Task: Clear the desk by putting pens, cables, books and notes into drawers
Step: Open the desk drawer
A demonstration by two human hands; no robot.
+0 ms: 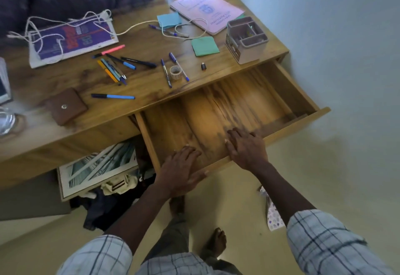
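A wooden drawer (287,93) stands pulled out from the desk, with nothing inside. My left hand (181,170) and my right hand (246,147) both grip its front panel, fingers hooked over the edge. On the desk lie several pens (112,69), a blue pen (112,96) alone near the front, two purple pens (166,73), a white cable (52,28) draped over a purple book (73,38), a pink book (207,8), and blue (168,19) and green (204,46) sticky notes.
A grey organiser box (246,38) sits at the desk's right end. A tape roll (175,72), a small black adapter (203,66) and a brown wallet (66,106) lie on the desk. Under it are a framed picture (97,166) and clothes. A wall runs along the right.
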